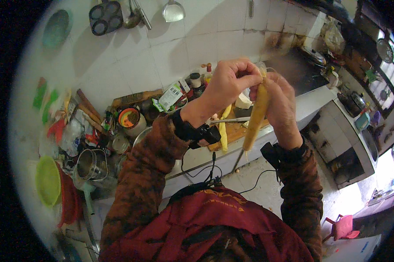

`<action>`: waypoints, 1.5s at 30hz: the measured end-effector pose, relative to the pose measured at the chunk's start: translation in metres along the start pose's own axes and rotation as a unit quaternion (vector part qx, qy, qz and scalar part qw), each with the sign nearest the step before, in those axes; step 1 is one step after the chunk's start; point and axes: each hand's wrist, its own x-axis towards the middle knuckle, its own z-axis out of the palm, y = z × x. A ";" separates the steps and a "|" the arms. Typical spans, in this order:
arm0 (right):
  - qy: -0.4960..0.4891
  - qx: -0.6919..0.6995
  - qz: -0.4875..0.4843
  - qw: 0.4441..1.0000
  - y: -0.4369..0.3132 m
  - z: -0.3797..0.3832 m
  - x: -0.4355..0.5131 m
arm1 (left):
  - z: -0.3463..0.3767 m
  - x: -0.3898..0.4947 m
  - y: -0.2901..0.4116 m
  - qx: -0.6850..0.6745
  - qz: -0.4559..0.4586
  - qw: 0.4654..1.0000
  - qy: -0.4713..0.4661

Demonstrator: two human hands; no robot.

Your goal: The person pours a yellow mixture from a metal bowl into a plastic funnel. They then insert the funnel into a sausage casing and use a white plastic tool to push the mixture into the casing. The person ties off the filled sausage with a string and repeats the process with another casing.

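A long, narrow clear plastic tube packed with a yellowish-brown filling [256,118] hangs tilted in front of the counter. My left hand [233,78] pinches its gathered neck between thumb and fingertips. My right hand [280,101] grips the same upper end from the other side, some of its fingers hidden behind the tube. Loose clear plastic [261,67] sticks up above the fingers. Behind and below my hands lies a wooden cutting board [213,145], with a yellow strip [223,139], a long-handled metal utensil [231,120] and a pale block [243,102] on or near it.
An orange-rimmed container [130,118], a white packet [171,97] and bottles [208,72] crowd the counter's back. Nested pots [87,165] and a lime-green basin [48,180] stand left. A dark cooktop [292,70] lies right. Black cables [213,170] hang below my arms.
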 end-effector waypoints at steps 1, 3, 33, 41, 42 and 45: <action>-0.014 0.073 -0.006 0.997 -0.001 0.003 -0.003 | -0.004 0.001 -0.001 -0.071 -0.050 0.996 -0.009; -0.026 0.136 -0.008 0.990 -0.002 0.008 -0.004 | -0.009 0.000 -0.002 -0.165 -0.112 0.980 -0.020; 0.090 0.076 -0.024 0.993 0.018 0.020 0.006 | -0.011 -0.001 0.004 0.075 -0.003 0.996 0.043; 0.057 0.103 0.011 0.993 0.008 0.023 0.001 | -0.025 0.013 -0.002 -0.142 -0.175 0.974 -0.005; 0.041 0.129 -0.016 0.991 0.006 0.021 -0.001 | -0.026 0.015 -0.002 -0.132 -0.190 0.973 -0.025; 0.053 0.128 -0.021 0.990 0.001 0.015 -0.003 | -0.034 0.020 0.002 -0.070 -0.222 0.968 -0.089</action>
